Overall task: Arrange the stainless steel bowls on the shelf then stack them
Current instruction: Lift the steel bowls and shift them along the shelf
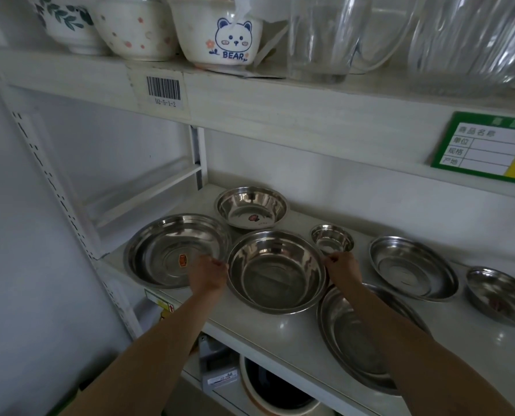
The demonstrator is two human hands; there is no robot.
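Observation:
Several stainless steel bowls lie on the white shelf [280, 328]. A deep middle bowl [275, 273] is gripped at its rim on both sides: my left hand [207, 274] pinches the left edge, my right hand [343, 270] the right edge. To its left sits a wide shallow bowl [160, 250] with an orange sticker. Behind stands a deep bowl [251, 207], and a tiny bowl [332, 238] sits at the back right. A large flat bowl [352, 334] lies under my right forearm. Two more shallow bowls [412, 267] [499, 295] rest at the right.
The upper shelf [250, 97] carries ceramic bowls, one with a bear print [217, 34], and glass jugs [322, 37]. A green label card [487, 148] hangs on its edge. The upright post [55, 187] stands left. Below the shelf sits a dark pot [274, 388].

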